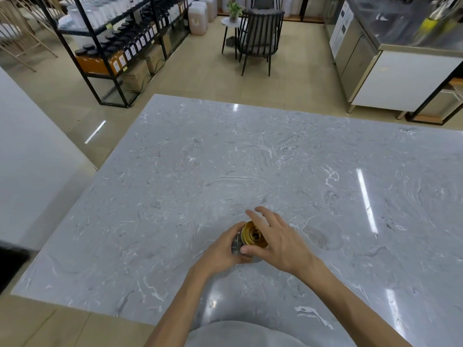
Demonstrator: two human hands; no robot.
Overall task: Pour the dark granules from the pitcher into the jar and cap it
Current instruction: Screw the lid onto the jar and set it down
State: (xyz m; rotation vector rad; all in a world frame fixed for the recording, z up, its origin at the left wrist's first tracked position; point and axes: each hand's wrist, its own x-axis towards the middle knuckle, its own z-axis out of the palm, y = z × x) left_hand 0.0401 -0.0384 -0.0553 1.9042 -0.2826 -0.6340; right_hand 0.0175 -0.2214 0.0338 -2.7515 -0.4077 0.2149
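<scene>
A small glass jar [236, 244] stands on the grey marble table [225, 159], near the front middle. A gold lid [253, 236] with a dark mark sits on top of it. My left hand [221, 250] wraps around the jar's left side. My right hand [276, 237] lies over the lid from the right, thumb pressed on its near edge and fingers spread past its far edge. Just right of my hands stands a clear pitcher [323, 232], faint against the marble, with no dark granules visible in it. The jar's contents are hidden by my hands.
The table's left edge [82, 196] drops to a tiled floor. Beyond the far edge stand a black shelf of bottles [120, 46], a dark chair [260, 36] and a steel counter [390, 46].
</scene>
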